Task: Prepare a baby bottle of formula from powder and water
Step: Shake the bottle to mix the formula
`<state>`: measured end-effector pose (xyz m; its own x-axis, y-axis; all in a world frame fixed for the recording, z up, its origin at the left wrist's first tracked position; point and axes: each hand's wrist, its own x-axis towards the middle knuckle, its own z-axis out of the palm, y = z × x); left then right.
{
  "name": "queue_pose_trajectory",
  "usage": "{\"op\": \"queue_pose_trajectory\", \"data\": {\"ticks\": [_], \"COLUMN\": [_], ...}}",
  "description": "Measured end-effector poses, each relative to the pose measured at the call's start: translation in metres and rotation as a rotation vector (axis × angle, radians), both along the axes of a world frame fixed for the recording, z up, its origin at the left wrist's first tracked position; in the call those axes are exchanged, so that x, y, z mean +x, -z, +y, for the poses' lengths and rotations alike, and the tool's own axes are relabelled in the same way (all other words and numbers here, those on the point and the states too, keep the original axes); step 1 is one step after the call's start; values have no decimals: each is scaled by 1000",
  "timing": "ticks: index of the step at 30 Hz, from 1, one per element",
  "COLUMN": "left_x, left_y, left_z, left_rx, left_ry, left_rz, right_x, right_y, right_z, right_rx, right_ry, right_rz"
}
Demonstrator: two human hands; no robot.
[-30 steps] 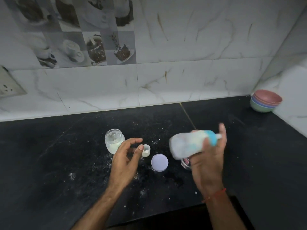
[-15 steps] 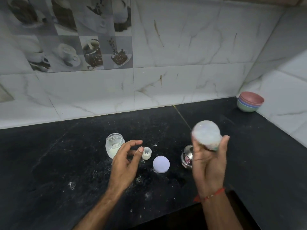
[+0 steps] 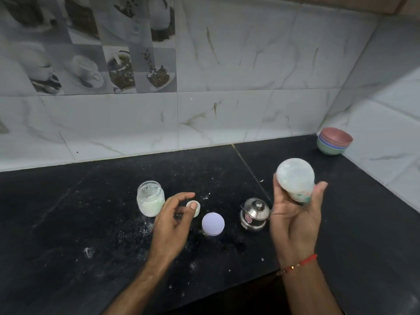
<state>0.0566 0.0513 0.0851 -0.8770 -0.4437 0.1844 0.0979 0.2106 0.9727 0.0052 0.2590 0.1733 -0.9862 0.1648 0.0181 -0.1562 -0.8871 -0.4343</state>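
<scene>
My right hand grips the baby bottle above the black counter, its rounded base turned toward me and milky liquid inside. My left hand hovers over the counter with loosely curled fingers and holds nothing. Just past its fingertips stands a small white cap. An open glass jar of white powder sits to the left of that hand. A round pale lilac lid lies between my hands.
A small lidded steel pot stands beside my right hand. Stacked coloured bowls sit in the far right corner. Spilled powder speckles the black counter. Tiled walls close the back and right.
The bottle swung from lying sideways to pointing its base at me and stays raised. My left hand has hardly moved.
</scene>
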Motion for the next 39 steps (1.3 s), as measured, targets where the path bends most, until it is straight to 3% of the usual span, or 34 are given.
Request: {"op": "queue_pose_trajectory", "data": {"ticks": [2, 3, 5, 7, 8, 9, 11, 15, 17, 19, 20, 22, 24, 25, 26, 28, 32, 34, 37, 39], "left_x": [-1, -1, -3, -5, -6, -6, -6, -5, -4, -4, -4, -6, -8, -8, -8, -9, -8, -8, -9, -11], "left_y": [1, 1, 1, 0, 0, 0, 0, 2, 2, 3, 3, 4, 5, 4, 4, 3, 5, 5, 6, 6], "left_z": [3, 4, 8, 12, 14, 15, 16, 16, 16, 17, 17, 19, 20, 21, 21, 22, 21, 19, 17, 17], "left_rx": [9, 10, 0, -25, -36, -39, -39, -34, -29, -39, -41, -36, -36, -41, -47, -49, -16, -9, -13, -12], "left_ry": [-5, -10, -14, -13, -13, -14, -15, -22, -28, -34, -34, -33, -30, -28, -26, -31, -42, -41, -34, -39], "left_rz": [-1, -1, -2, -1, -1, -1, -1, -22, -24, -30, -32, -33, -33, -31, -28, -18, -26, -24, -21, -23], "right_x": [1, 2, 3, -1, -1, 0, 3, 1, -2, -3, -4, -5, -9, -10, -10, -5, -5, -11, -10, -9], "right_y": [3, 4, 8, 14, 13, 13, 11, 5, 6, 8, 10, 12, 19, 22, 23, 19, 9, 13, 20, 21], "right_z": [1, 3, 10, 15, 15, 14, 9, 9, 11, 10, 11, 15, 18, 19, 18, 14, 13, 17, 12, 14], "right_rx": [208, 432, 1083, 1773, 1932, 1963, 1686, 406, 159, 216, 353, 861, 1532, 1728, 1776, 1508, 384, 129, 164, 543], "right_ry": [35, 41, -89, -367, -496, -532, -365, 11, 2, -9, -20, -126, -312, -365, -373, -294, -54, -60, -33, -8], "right_rz": [44, 114, 385, 613, 640, 645, 633, 156, 76, 60, 87, 306, 623, 724, 757, 629, 15, -73, -66, 99]}}
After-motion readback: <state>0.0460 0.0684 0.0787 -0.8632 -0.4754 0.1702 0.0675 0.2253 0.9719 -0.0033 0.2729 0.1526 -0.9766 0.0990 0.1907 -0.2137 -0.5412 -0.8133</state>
